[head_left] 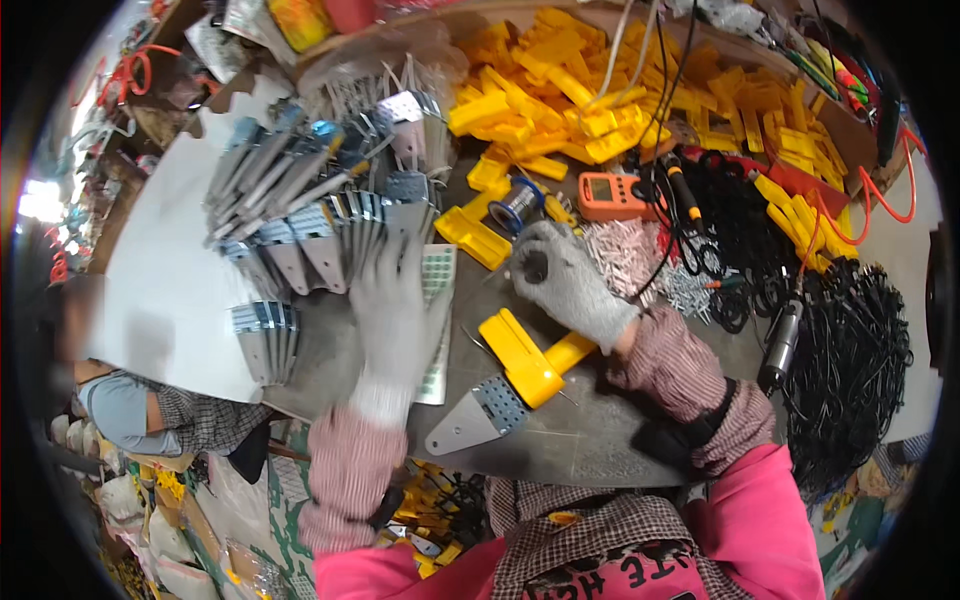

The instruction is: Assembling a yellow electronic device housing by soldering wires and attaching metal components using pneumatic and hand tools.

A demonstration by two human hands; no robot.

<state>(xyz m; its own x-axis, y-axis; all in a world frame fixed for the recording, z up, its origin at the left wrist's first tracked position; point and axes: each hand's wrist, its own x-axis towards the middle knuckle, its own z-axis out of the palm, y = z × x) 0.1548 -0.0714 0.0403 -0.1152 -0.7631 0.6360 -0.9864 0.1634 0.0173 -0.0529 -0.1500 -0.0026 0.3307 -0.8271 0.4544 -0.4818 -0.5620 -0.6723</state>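
Note:
My left hand (390, 300), in a grey glove and blurred by motion, reaches over the near end of a stack of grey metal blades (315, 255); whether its fingers hold anything is unclear. Partly under it lies a sheet with green dots (437, 285). My right hand (570, 280), gloved too, is closed beside a spool of wire (517, 205); a dark round patch shows at its fingers, and what they grip is hidden. Between my forearms lies a yellow plastic handle (522, 358) joined to a grey metal blade with a perforated plate (480, 415).
Yellow plastic parts (560, 80) are heaped at the back. An orange meter (612, 195), small pink pieces (618, 255), black cables (845, 370) and an electric screwdriver (785, 345) lie to the right. Wires hang over the table. Another person's arm (125, 405) is at the left.

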